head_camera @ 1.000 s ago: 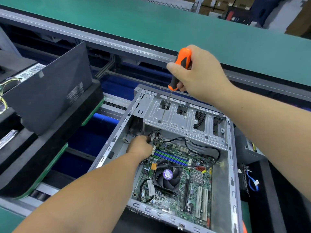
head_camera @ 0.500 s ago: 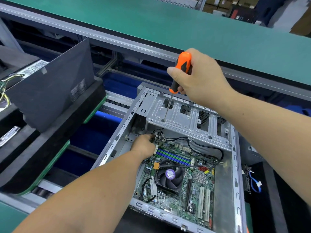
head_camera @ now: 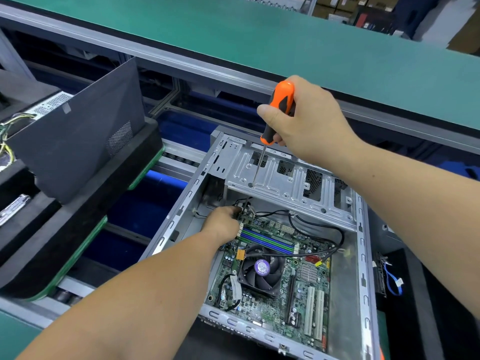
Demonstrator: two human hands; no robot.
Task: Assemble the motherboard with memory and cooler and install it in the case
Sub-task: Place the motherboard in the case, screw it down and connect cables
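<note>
Right hand (head_camera: 309, 120) grips screwdriver (head_camera: 279, 110) through the drive cage (head_camera: 291, 183); left hand (head_camera: 223, 224), fingers hidden, steadies motherboard (head_camera: 272, 281) corner for fastening.

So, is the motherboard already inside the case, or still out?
Inside. The motherboard lies flat on the floor of the open case, its fan facing up, the metal walls around it.
</note>
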